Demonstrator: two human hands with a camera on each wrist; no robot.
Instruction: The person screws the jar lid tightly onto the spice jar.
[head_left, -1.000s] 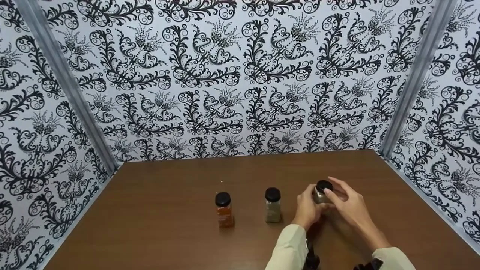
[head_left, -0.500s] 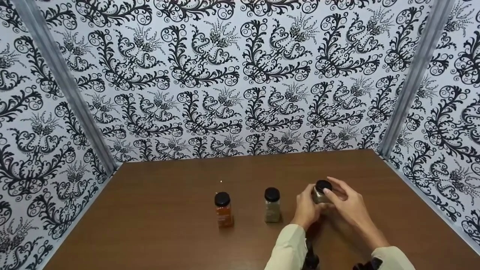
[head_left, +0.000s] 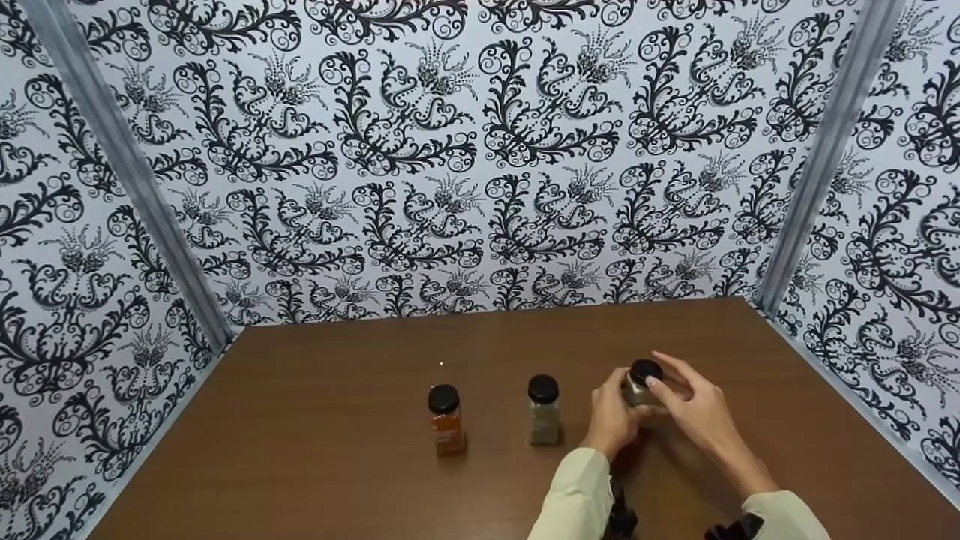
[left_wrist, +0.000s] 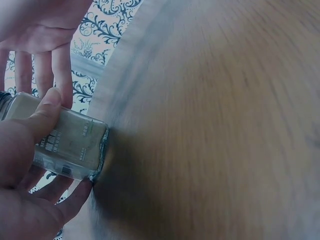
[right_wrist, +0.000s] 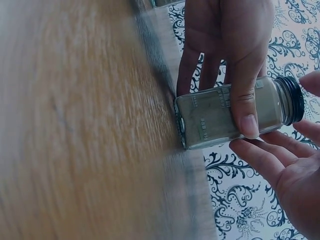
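My left hand point(head_left: 611, 416) grips the body of a clear glass spice jar point(right_wrist: 210, 117), its thumb lying across the printed side. Greyish-tan powder fills most of that jar, and its base is right at the tabletop. A black lid point(right_wrist: 293, 100) sits on the jar. My right hand point(head_left: 705, 416) is beside the lid, thumb at its edge and the other fingers extended loosely around the far side. To the left stand two more spice jars with black lids: one with greenish contents point(head_left: 544, 424) and one with orange contents point(head_left: 448, 433).
The brown wooden table point(head_left: 322, 420) carries all the jars. Patterned black-and-white panels point(head_left: 420, 187) enclose its back and sides, with grey strips point(head_left: 817, 180) along the corners. A tiny bright spot shows behind the orange jar.
The head view has shifted very slightly. Both hands keep the same pose around the held jar, and the other two jars stand where they were.
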